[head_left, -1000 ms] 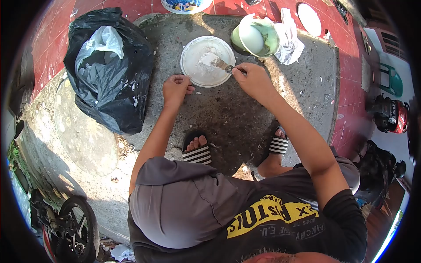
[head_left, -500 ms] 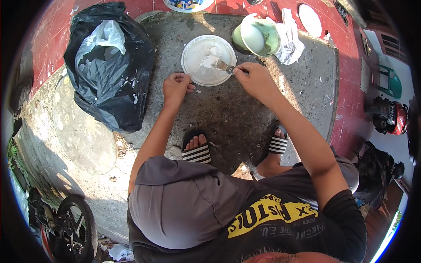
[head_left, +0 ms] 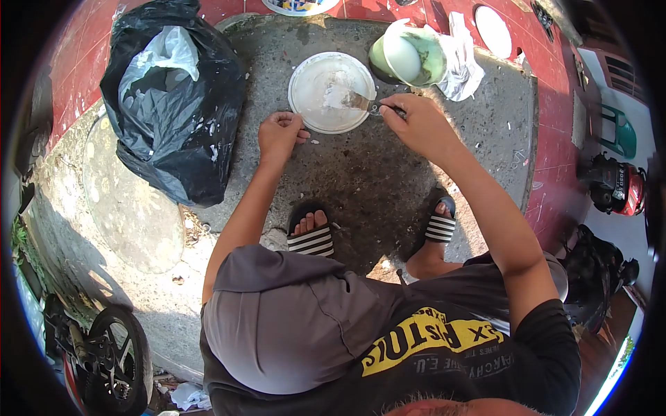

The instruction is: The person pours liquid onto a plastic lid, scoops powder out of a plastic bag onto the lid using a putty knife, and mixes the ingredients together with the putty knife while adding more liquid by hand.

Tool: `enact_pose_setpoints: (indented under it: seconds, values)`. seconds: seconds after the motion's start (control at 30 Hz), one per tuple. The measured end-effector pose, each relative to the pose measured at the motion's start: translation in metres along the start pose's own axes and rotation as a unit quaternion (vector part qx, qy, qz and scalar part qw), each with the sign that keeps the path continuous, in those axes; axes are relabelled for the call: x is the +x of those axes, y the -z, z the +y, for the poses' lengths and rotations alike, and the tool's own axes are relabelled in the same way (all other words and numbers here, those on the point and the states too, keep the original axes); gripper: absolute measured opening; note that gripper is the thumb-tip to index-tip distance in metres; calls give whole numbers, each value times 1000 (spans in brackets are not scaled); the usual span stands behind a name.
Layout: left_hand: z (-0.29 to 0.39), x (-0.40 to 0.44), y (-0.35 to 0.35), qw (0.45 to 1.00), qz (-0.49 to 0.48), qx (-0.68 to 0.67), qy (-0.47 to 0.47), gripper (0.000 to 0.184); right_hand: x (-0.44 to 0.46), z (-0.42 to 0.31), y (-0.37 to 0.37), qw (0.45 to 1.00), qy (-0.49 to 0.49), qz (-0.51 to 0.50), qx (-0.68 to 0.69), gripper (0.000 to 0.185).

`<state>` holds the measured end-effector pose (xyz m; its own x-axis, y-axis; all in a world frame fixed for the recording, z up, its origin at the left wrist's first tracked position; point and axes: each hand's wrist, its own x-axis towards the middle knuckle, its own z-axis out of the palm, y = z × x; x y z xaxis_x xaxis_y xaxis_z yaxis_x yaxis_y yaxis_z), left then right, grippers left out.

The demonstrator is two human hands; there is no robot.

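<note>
A round white lid (head_left: 312,119) lies on the concrete, smeared with white paste (head_left: 331,93). My right hand (head_left: 415,119) is closed around the dark handle of a putty knife (head_left: 356,102). Its metal blade rests over the paste on the right half of the lid. At the lid's lower left rim, my left hand (head_left: 283,135) has its fingers curled and pinched together. Whether those fingers grip the rim or something small, I cannot make out.
A black plastic bag (head_left: 184,149) stands at the left. Beyond my right hand is a greenish bucket (head_left: 431,59) with a pale rounded thing inside, beside a white cloth (head_left: 461,66). My sandalled feet (head_left: 310,232) are below the lid. A motorbike wheel (head_left: 121,360) shows lower left.
My right hand has shifted slightly right and turned, showing more of the knife's handle and blade. The left hand stays at the lid's rim.
</note>
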<state>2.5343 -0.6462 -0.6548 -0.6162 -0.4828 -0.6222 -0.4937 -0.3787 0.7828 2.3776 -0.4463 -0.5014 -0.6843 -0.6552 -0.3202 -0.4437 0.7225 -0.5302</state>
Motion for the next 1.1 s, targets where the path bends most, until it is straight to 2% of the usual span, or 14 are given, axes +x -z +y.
enact_pose_setpoints:
  seconds: [0.17,0.27,0.47,0.67,0.9,0.97,1.1]
  values:
    - [-2,1,0,1000,3,4,1,22,4,1,1,991,119,-4,-58,27]
    - [-2,1,0,1000,6,2,1,22,16,-7,2,992,88,-58,-75,28]
    - [-5,3,1,1000,1,-7,0,22,27,-10,3,982,95,-57,-154,27]
    - [-3,2,0,1000,4,-6,3,22,34,-13,20,987,49,-75,-130,28]
    - [-5,3,1,1000,-1,-7,-2,22,34,-13,-8,992,63,-59,-90,29]
    - [-6,4,2,1000,2,-9,-3,21,29,-11,-3,993,40,-33,-104,30]
    - [-8,5,0,1000,9,-17,-12,24,33,-12,14,996,11,-48,-78,31]
